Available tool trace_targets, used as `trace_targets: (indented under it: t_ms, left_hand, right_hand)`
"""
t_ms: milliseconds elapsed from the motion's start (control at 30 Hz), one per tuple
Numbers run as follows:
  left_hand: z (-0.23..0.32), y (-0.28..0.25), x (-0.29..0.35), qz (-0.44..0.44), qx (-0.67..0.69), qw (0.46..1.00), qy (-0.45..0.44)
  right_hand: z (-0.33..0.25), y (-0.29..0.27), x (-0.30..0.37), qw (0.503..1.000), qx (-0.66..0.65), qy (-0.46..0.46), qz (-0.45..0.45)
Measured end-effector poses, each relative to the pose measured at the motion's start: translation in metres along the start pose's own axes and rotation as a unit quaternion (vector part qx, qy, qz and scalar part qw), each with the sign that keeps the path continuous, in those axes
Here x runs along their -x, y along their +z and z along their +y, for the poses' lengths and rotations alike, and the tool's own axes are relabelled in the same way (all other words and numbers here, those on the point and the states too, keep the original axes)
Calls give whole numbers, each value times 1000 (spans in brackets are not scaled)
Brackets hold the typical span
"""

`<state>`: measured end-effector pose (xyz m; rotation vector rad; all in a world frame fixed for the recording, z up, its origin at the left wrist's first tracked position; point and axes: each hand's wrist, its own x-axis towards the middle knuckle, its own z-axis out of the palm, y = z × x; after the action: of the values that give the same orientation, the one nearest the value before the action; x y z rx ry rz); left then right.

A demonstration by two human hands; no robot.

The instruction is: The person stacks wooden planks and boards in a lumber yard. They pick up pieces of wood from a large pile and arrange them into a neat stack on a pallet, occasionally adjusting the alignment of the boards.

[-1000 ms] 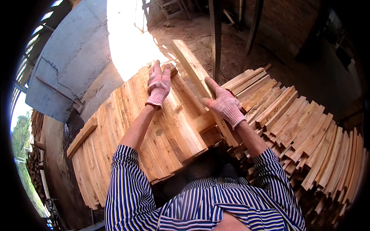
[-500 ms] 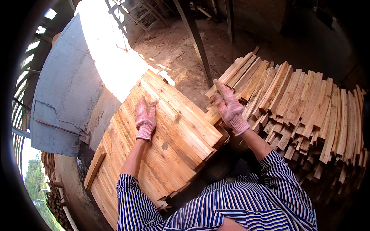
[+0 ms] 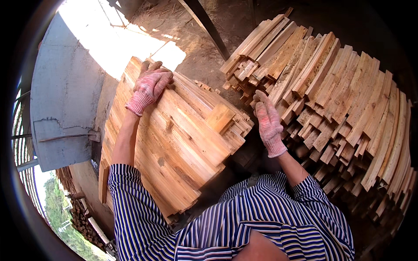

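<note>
Wooden boards, laid side by side at the left, should prove stiff and fairly light singly, best taken by their long edges. Near their far end the gloved left hand is rested, fingers bent; whether any board is gripped cannot be told. Rightward, well apart, the right hand is held loosely extended, seemingly empty, beside stacked slats.
</note>
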<state>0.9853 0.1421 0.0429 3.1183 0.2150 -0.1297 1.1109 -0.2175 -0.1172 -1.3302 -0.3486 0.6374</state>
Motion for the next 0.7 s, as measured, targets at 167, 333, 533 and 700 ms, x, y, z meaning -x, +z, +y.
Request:
trace_targets:
  t_ms: [167,333,533,700]
  left_hand:
    - [11,3,1,15,63,996,-61]
    - [17,13,5,-12,34,994,-99]
    - [39,9,11,171,93,980,-37]
    - [-7,56,21,64,4,975,-214]
  right_hand:
    - [-28,35,-44,984,-100,39,-142]
    - [-39,78,-39,951,-142,93,-258]
    - [-39,77,-31,984,-75,52,-150]
    - [-42,67,23,983,-94,49,-148]
